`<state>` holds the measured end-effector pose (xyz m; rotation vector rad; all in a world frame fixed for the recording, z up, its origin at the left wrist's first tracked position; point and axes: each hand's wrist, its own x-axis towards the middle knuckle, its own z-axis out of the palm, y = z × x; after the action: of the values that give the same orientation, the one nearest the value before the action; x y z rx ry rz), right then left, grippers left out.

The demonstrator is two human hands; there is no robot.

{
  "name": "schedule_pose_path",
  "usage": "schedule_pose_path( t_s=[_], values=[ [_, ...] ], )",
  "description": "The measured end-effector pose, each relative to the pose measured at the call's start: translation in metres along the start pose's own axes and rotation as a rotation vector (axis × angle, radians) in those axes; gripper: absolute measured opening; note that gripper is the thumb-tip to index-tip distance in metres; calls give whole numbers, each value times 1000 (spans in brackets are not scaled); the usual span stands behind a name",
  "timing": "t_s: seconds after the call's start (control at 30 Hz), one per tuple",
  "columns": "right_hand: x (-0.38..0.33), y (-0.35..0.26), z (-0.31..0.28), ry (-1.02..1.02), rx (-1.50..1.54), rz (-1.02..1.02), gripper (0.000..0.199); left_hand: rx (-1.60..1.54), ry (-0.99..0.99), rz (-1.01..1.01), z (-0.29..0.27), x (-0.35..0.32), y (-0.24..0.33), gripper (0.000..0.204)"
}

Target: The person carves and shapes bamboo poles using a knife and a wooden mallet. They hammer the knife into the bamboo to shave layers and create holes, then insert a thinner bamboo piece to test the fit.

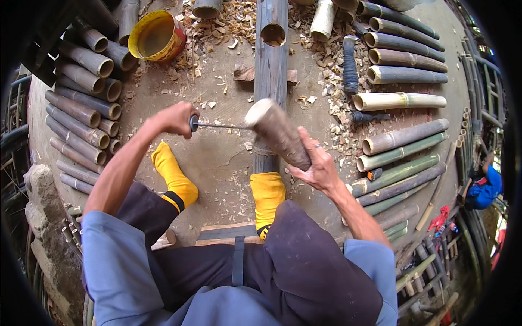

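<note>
My left hand (176,118) is closed round the dark handle of a screwdriver-like tool (220,126), whose thin metal shaft points right. The shaft's far end meets or passes behind a short bark-covered log (283,136); I cannot tell which. My right hand (318,165) grips this log near its lower end, and its pale cut end is blurred by motion. Under it lies a long grey bamboo pole (270,73), running away from me, with an oval hole cut in its top. My right foot in a yellow sock (267,193) rests on the pole's near end.
Cut bamboo tubes (81,117) are stacked at left, and more tubes (405,100) lie in a row at right. A yellow-red bucket (175,41) holds murky liquid. Wood chips (217,32) cover the floor. A dark wrapped handle (350,65) lies right of the pole. Someone in blue (485,187) is at far right.
</note>
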<state>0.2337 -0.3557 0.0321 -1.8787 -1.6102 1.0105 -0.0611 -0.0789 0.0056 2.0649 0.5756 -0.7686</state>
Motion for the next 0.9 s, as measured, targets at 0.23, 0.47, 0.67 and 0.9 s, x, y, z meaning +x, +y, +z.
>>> schedule_pose_path(
  t_s=[0.23, 0.47, 0.67, 0.9],
  values=[
    [-51, 0, -10, 348, 331, 372, 95, -674, 742, -33, 7, 18, 13, 19],
    [-46, -12, -41, 354, 234, 305, 94, -18, 251, -191, 12, 0, 3, 37],
    [-29, -43, -33, 447, 382, 203, 98, 12, 175, -226, 4, 1, 8, 39],
    [-3, -49, -72, 4, 317, 336, 100, -19, 90, -226, -2, 3, 4, 42]
  ],
)
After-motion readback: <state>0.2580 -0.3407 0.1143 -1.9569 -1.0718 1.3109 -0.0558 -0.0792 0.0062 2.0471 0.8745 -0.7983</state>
